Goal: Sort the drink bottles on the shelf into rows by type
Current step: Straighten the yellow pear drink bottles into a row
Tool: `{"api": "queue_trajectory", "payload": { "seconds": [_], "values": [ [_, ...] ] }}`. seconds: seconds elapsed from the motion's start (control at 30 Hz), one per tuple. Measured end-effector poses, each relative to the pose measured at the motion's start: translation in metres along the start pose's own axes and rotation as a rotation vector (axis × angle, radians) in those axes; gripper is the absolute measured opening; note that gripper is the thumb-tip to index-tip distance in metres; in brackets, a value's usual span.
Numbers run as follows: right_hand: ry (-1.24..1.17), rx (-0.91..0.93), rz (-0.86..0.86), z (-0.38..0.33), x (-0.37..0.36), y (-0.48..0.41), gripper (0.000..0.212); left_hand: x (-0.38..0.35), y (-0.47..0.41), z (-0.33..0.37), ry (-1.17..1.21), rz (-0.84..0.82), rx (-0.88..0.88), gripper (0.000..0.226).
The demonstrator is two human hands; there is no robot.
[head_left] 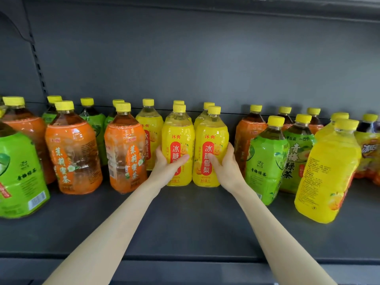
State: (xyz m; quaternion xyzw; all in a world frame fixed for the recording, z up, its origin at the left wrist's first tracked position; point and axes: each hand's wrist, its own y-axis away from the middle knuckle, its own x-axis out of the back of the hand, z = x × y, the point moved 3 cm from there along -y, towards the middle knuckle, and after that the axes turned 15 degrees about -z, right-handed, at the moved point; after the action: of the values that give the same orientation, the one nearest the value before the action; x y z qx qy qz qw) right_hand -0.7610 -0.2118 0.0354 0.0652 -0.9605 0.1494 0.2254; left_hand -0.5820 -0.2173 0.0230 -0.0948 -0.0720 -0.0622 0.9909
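Note:
Two yellow pear-drink bottles stand side by side at the middle of the dark shelf (185, 219). My left hand (167, 167) grips the left yellow bottle (177, 138) low on its label. My right hand (225, 163) grips the right yellow bottle (211, 140) from its right side, thumb across the label. More yellow bottles stand in rows directly behind these two. Orange tea bottles (125, 149) stand to the left, green tea bottles (265, 159) to the right.
A big green bottle (18, 173) stands at the front left, near the edge. A yellow bottle (327, 169) stands front right, with a dark-drink bottle (368, 149) behind it. The shelf's front strip below my arms is bare. A grey back panel closes the shelf.

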Motion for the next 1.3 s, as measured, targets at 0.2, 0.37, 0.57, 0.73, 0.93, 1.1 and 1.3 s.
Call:
{"api": "queue_trajectory", "payload": {
  "seconds": [0.2,0.37,0.57,0.73,0.93,1.1,1.3],
  "values": [
    [-0.029,0.015,-0.001,0.010,-0.006,0.002,0.081,0.003,-0.002,-0.006,0.044,-0.015,-0.042,0.088],
    [-0.004,0.031,0.011,0.014,-0.007,0.000,0.086,0.007,-0.001,-0.010,0.012,-0.031,-0.065,0.085],
    [0.052,0.040,0.048,0.015,-0.007,-0.002,0.084,0.011,-0.002,-0.014,-0.059,-0.041,-0.081,0.085],
    [0.056,0.031,0.043,0.017,-0.007,-0.001,0.089,0.012,0.000,-0.014,-0.073,-0.058,-0.082,0.083],
    [0.004,0.033,-0.015,0.016,-0.009,0.002,0.094,0.013,0.003,-0.014,-0.099,-0.019,-0.107,0.091],
    [0.018,0.044,0.000,0.015,-0.009,0.003,0.090,0.010,0.007,-0.013,-0.177,-0.021,-0.124,0.094],
    [0.032,0.039,0.002,0.018,-0.010,0.004,0.090,0.010,0.002,-0.016,-0.155,-0.085,-0.097,0.088]
  ]
}}
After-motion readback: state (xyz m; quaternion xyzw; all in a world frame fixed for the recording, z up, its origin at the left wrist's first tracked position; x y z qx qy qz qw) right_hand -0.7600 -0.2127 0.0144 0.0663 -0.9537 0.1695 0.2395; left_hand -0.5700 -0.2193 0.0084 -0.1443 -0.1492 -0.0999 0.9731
